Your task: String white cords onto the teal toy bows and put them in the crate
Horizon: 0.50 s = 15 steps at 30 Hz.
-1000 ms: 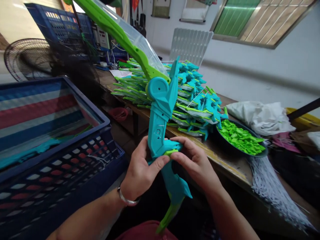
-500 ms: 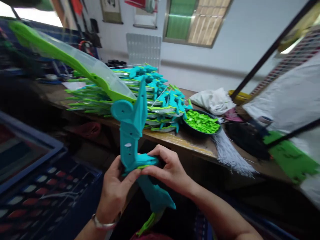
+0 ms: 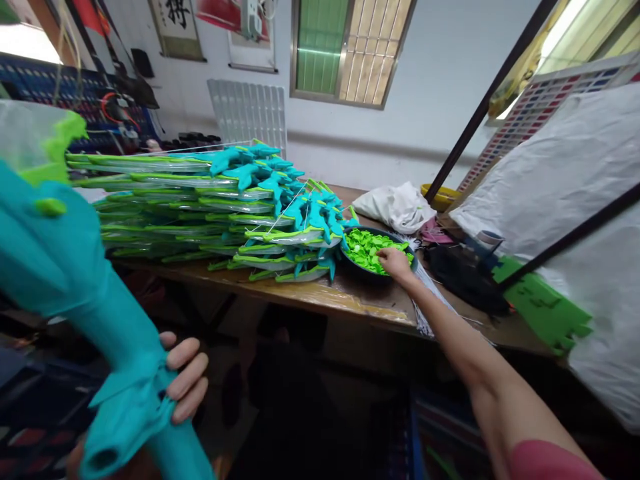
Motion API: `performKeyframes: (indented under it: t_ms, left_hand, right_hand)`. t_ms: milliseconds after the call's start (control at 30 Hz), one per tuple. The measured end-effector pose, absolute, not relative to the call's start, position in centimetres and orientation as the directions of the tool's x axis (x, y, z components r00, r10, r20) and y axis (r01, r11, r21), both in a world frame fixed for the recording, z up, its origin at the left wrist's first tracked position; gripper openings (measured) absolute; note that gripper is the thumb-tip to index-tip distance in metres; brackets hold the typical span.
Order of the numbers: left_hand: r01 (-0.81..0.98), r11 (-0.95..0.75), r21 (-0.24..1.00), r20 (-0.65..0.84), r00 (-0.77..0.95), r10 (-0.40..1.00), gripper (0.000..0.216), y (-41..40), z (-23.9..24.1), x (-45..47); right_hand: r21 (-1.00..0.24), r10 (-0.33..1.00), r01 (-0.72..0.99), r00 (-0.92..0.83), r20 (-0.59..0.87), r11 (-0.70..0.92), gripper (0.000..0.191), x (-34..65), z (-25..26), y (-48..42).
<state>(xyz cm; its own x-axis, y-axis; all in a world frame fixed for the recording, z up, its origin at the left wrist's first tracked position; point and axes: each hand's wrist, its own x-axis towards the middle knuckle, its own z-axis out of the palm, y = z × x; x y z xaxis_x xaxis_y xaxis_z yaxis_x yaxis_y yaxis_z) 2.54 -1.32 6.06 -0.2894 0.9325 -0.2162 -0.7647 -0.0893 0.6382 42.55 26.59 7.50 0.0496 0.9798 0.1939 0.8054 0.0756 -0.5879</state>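
My left hand (image 3: 184, 377) is wrapped round the grip of a teal and green toy bow (image 3: 75, 280), held close to the camera at the lower left; only my fingertips show past the plastic. My right hand (image 3: 394, 261) is stretched out over the dark bowl (image 3: 361, 272) of small bright green plastic pieces (image 3: 367, 245) on the wooden table (image 3: 345, 300). Its fingers are bent down into the pieces, and I cannot make out whether they hold one. A tall pile of finished bows (image 3: 210, 207) lies on the table left of the bowl.
A bundle of white strings (image 3: 425, 293) hangs over the table edge by the bowl. Crumpled white plastic (image 3: 395, 203) and a yellow tub (image 3: 440, 197) sit behind it. A large white sack (image 3: 565, 220) and a green plastic piece (image 3: 545, 307) stand at the right. Dark bars (image 3: 480, 107) cross the right side.
My right hand has let go of the bow and reached out to the bowl of green pieces. The view has swung right, and the bow has come close at the lower left.
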Motion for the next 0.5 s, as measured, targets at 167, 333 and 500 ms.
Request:
performKeyframes:
  t_ms: [167, 333, 500]
  left_hand:
    - [-0.8, -0.08, 0.595, -0.17, -0.222, 0.96, 0.024, -0.4, 5.5, 3.5]
    - [-0.848, -0.007, 0.531, -0.186, -0.124, 0.975, 0.05, -1.7, 5.8, 5.0]
    - [-0.903, -0.071, 0.423, -0.045, -0.099, 0.994, 0.042, -0.9, 6.4, 5.1]
  right_hand:
    - [-0.475, 0.976, 0.88, 0.076, 0.203, 0.03, 0.024, 45.5, 5.8, 28.9]
    - [-0.456, 0.923, 0.881, 0.061, 0.379, 0.13, 0.03, 45.9, 5.4, 28.2]
    - [-0.502, 0.8, 0.771, -0.017, 0.6, 0.392, 0.025, 41.7, 6.6, 25.3]
